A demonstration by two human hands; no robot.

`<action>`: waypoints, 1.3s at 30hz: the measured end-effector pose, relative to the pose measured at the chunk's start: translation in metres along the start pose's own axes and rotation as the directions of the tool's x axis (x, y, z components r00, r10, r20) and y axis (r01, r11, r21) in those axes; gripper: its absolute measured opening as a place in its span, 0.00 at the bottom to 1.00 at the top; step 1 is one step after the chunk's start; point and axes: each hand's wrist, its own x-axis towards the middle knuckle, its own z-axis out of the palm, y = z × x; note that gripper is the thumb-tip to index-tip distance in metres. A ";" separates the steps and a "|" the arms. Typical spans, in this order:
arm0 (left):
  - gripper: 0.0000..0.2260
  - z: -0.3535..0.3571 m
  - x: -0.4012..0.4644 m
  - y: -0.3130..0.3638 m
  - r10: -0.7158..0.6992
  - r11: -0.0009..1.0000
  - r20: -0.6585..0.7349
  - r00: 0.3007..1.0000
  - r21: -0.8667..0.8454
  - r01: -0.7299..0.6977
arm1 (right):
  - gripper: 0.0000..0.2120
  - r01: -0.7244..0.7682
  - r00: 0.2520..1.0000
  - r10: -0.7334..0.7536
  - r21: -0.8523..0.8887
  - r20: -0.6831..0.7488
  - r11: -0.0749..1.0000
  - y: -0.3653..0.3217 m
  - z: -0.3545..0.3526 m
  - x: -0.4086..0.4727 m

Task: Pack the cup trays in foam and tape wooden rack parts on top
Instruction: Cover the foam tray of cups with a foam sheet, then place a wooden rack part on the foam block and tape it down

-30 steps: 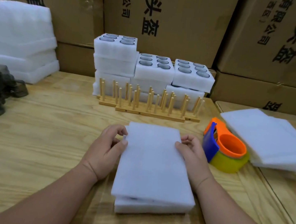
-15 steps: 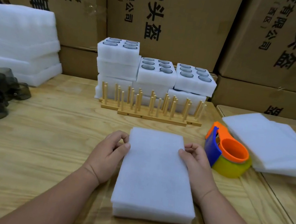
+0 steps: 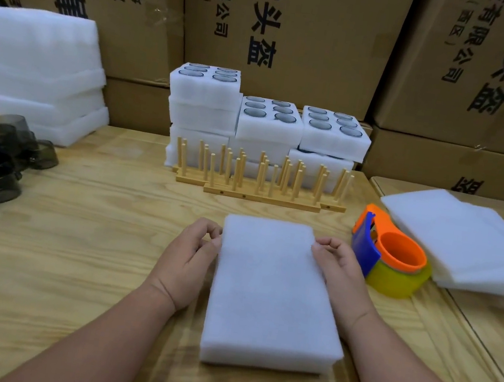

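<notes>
The foam-covered pack (image 3: 272,293) lies flat on the wooden table (image 3: 76,248), between both hands. Left hand (image 3: 187,257) and right hand (image 3: 338,271) pinch its far corners with curled fingers. The loose top sheet could slide askew before the tape dispenser (image 3: 391,257) gets used.

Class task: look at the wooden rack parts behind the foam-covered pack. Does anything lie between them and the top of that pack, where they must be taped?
Nothing visible does. Only bare table separates the wooden rack parts from the foam-covered pack.
</notes>
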 end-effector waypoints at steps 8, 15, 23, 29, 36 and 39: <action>0.24 -0.003 0.002 -0.011 -0.262 0.643 -0.046 0.964 0.737 0.210 | 0.04 -0.066 0.991 0.069 0.026 -0.117 0.997 -0.017 -0.004 0.014; 0.22 0.002 0.006 -0.016 -0.237 0.597 -0.077 0.968 0.775 0.208 | 0.05 0.201 0.969 -0.249 -0.576 -0.004 0.793 -0.068 0.005 0.080; 0.22 0.004 0.006 -0.015 -0.248 0.596 -0.092 0.964 0.770 0.227 | 0.11 0.312 0.935 -0.283 -0.878 0.214 0.364 -0.099 0.049 0.154; 0.23 0.003 0.005 -0.016 -0.245 0.592 -0.101 0.964 0.772 0.231 | 0.10 0.281 0.957 -0.053 -0.958 0.284 -0.062 -0.094 0.066 0.178; 0.23 0.004 0.006 -0.015 -0.250 0.588 -0.106 0.962 0.773 0.238 | 0.16 0.288 0.948 -0.073 -0.931 0.311 -0.225 -0.099 0.066 0.175; 0.23 0.003 0.006 -0.015 -0.253 0.594 -0.111 0.961 0.767 0.245 | 0.13 0.286 0.930 -0.183 -0.940 0.319 -0.184 -0.115 0.057 0.163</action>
